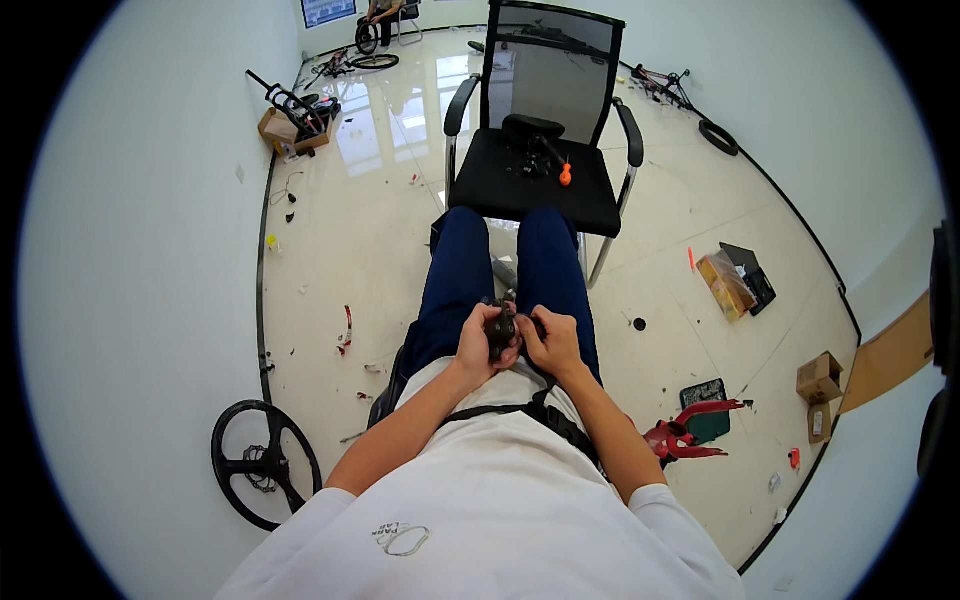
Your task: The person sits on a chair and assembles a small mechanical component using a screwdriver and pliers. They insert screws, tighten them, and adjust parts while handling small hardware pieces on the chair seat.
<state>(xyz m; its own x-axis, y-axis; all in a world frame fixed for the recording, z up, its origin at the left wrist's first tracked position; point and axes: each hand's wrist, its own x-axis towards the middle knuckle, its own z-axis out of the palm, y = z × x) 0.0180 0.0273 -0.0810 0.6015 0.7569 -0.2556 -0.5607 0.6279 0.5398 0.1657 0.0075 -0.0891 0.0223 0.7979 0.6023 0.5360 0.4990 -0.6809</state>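
Observation:
Over my lap, my left hand (480, 345) is closed around a dark, chunky metal part (499, 332), its kind too small to tell. Right beside it, the thumb and curled fingers of my right hand (556, 342) press together at the part's right side. A bit of something dark (540, 328) shows between those fingers, mostly hidden. In front of my knees stands a black mesh-back chair (485, 190). On its seat lie a bicycle saddle (533, 126) with its post, small black parts (528, 168) and an orange-handled screwdriver (566, 176).
A black three-spoke wheel (222, 468) lies at the lower left, a red frame part (690, 440) at the lower right. Boxes (820, 378) and an open toolbox (755, 275) sit on the right. Bicycle parts (300, 110) fill a far-left carton; another person (382, 12) sits at the back.

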